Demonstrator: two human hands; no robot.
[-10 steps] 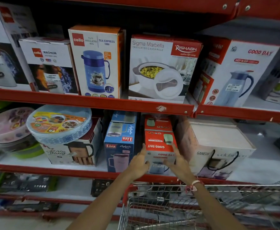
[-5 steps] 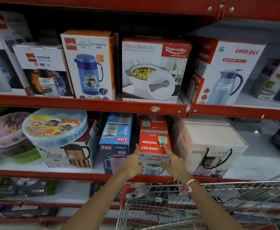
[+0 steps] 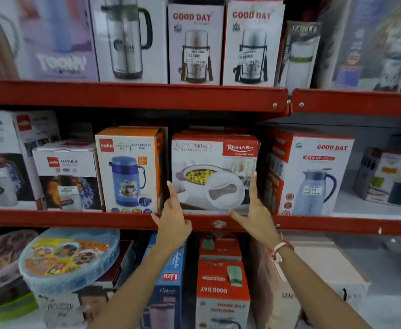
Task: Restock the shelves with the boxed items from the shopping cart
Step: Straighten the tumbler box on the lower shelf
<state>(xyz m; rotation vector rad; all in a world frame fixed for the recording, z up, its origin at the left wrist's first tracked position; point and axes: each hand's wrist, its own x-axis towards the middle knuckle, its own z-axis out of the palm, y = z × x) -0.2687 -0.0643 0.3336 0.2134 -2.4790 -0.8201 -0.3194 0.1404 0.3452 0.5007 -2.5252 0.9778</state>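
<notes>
step: straighten casserole box (image 3: 215,172) | left hand (image 3: 173,222), right hand (image 3: 257,213) open flanking it, no grip | tip: press both sides, slide square to shelf lip (image 3: 123,220)

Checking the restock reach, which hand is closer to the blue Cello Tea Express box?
Left. The left hand is at the casserole box's left edge, right beside the Cello Tea Express box. The right hand is at the casserole box's far edge.

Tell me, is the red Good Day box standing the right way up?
Upside down. The "Good Day" lettering on the red box reads inverted on the bottom shelf.
</notes>
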